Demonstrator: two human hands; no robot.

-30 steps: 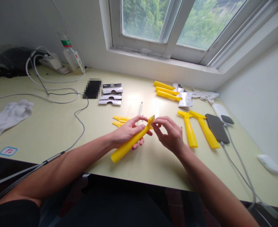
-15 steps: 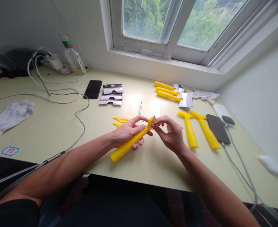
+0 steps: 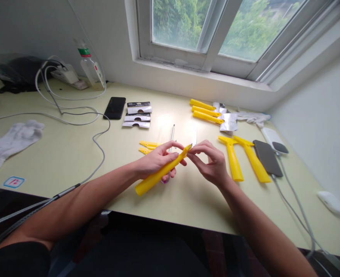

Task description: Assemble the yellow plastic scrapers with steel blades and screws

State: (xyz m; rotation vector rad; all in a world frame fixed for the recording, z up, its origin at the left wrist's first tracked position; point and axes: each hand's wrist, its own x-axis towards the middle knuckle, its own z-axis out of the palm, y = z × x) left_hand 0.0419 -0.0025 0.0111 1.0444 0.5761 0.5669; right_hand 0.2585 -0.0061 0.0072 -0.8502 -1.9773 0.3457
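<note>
My left hand (image 3: 158, 159) is wrapped round a yellow plastic scraper handle (image 3: 155, 180), which slants up to the right. A thin metal shaft (image 3: 172, 132) rises behind that hand and a purple end shows below it, seemingly a screwdriver held in the same fingers. My right hand (image 3: 210, 161) pinches at the handle's narrow head; what lies between its fingertips is too small to make out. Just beyond the hands lie a flat metal blade (image 3: 194, 135), small screws (image 3: 176, 141) and yellow clamp pieces (image 3: 149, 145), partly covered by my left hand.
Two yellow scrapers (image 3: 233, 161) lie at right beside a dark phone (image 3: 267, 157) on a cable. Further back are several yellow handles (image 3: 206, 114) with silver packets (image 3: 229, 122). Black-and-white packages (image 3: 137, 120), another phone (image 3: 114, 107), a glove (image 3: 16, 142) and cables occupy the left.
My right fingers have shifted slightly at the handle's head, and the handle has turned a little. The dark piece seen at its tip is less visible. The whole view has moved slightly.
</note>
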